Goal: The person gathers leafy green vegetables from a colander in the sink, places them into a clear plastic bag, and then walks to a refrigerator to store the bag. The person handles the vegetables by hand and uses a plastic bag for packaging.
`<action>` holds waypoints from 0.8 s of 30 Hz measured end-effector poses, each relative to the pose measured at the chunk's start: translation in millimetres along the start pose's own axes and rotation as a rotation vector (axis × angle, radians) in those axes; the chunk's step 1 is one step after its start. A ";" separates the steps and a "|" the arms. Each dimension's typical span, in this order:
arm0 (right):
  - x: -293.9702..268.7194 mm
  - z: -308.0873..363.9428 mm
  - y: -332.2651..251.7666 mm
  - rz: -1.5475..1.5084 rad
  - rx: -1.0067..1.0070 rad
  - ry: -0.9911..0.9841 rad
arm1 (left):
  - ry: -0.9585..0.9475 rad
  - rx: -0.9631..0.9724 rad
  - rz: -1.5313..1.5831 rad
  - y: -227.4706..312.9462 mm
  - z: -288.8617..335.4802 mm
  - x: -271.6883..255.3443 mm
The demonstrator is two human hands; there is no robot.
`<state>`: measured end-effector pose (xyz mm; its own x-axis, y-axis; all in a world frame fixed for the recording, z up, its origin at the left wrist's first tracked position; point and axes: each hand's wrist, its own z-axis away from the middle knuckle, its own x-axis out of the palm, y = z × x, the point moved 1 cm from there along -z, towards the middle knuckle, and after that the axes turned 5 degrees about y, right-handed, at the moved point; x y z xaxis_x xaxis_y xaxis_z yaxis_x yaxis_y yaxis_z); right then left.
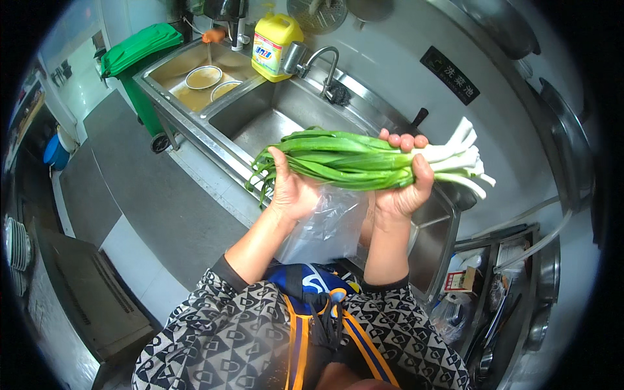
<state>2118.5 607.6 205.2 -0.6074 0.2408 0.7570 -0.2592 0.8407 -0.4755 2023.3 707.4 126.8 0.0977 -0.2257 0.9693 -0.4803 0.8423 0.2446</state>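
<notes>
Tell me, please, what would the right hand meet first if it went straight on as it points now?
The right hand holds the leafy bunch, which would move along. Beyond the fingertips, the black handle near the wall seems first, though depth is unclear.

left hand (296, 195) with most fingers hidden behind the green-leaved stalks (351, 159), sink basin (263, 127) partly covered by them, perforated metal strainer (330, 19) cut off by the top edge, stacked plates (17, 244) cut by the dark left rim
</notes>
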 end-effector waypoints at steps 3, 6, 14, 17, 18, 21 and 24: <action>1.8 3.9 -7.3 -0.010 0.020 -0.022 | -0.132 -0.001 0.095 10.3 -5.2 2.6; 1.7 3.6 -10.9 -0.065 0.037 -0.005 | -0.174 0.064 0.101 20.7 -12.4 5.1; -15.0 9.5 -7.9 -0.027 0.140 0.007 | -0.161 0.129 0.336 44.7 -28.5 -16.2; -26.6 9.0 -5.1 -0.087 0.201 0.054 | -0.112 0.190 0.243 53.7 -29.2 -15.6; -31.1 6.9 -3.9 -0.075 0.264 0.082 | -0.098 0.178 0.194 57.7 -28.7 -12.9; -44.8 -7.3 -2.2 -0.032 0.471 0.124 | -0.051 0.064 -0.063 66.4 -22.5 -1.3; -58.0 -21.6 4.2 0.201 0.684 0.111 | -0.033 0.023 -0.866 64.1 -13.2 7.8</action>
<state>2168.9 607.7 168.9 -0.6224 0.4372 0.6492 -0.5845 0.2921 -0.7570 2004.8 766.0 150.3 0.4120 -0.7976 0.4405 -0.2658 0.3572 0.8954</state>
